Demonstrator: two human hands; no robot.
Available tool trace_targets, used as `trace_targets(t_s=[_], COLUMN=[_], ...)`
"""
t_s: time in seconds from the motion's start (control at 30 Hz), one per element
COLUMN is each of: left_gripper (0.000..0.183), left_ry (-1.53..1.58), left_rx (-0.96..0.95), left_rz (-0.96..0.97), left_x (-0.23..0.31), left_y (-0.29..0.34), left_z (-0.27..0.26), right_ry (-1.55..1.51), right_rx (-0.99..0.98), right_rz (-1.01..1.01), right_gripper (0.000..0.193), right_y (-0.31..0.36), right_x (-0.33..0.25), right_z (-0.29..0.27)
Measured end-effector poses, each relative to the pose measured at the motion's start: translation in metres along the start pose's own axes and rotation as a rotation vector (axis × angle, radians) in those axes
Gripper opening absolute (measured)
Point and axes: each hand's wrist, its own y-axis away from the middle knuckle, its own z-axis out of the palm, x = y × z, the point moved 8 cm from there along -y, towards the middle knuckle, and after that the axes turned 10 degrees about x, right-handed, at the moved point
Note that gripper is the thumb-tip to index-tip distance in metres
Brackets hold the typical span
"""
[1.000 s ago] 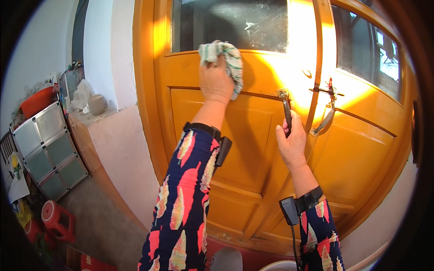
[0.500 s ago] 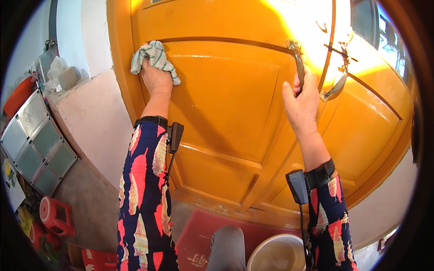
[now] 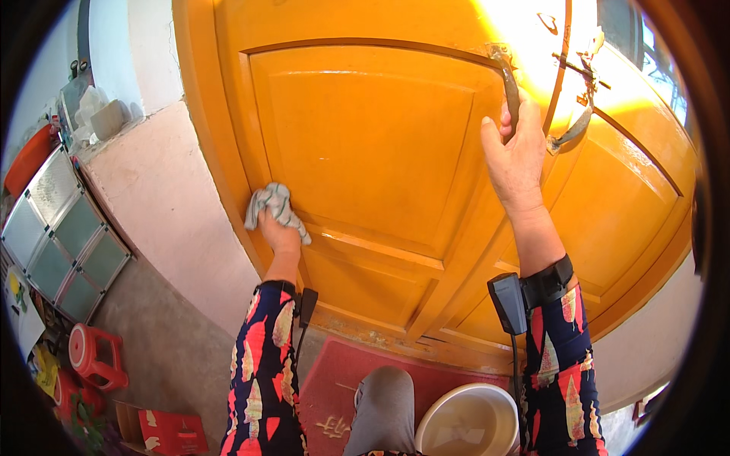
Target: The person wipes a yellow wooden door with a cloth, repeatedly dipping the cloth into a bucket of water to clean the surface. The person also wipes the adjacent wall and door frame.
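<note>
A yellow-orange wooden door (image 3: 365, 144) with recessed panels fills the middle of the view. My left hand (image 3: 281, 237) is closed on a white and green striped cloth (image 3: 272, 205), which it presses against the door's left side, by the lower corner of the big panel. At the upper right, my right hand (image 3: 517, 159) is wrapped round a curved metal door handle (image 3: 510, 87). A second door handle (image 3: 572, 133) sits just right of that hand, on the other door leaf, below a bolt latch (image 3: 584, 72). Bright sunlight washes out the door's top right.
A cream basin (image 3: 468, 425) stands on a red doormat (image 3: 334, 380) beside my knee (image 3: 385, 403). To the left are a pink wall (image 3: 167, 205), a glass-panelled cabinet (image 3: 68, 235), a red plastic stool (image 3: 97, 356) and a red cardboard box (image 3: 175, 432).
My left hand has slid the cloth down along the door's left side, from the panel's upper corner to its lower corner. My right hand still grips the handle.
</note>
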Motion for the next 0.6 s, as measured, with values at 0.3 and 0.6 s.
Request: trace_targets(t_s=[0.3, 0.6], left_gripper=[0.031, 0.034], left_ry=[-1.463, 0.052], left_rx=[-0.532, -0.042], left_rz=[0.353, -0.904], left_x=[-0.087, -0.025], left_y=[0.109, 0.205], left_z=[0.042, 0.037], right_ry=[-0.034, 0.048], right_rx=[0.036, -0.012], right_rz=[-0.069, -0.011], right_gripper=[0.037, 0.035], right_y=[-0.002, -0.003], right_x=[0.004, 0.006], right_z=[0.003, 0.006])
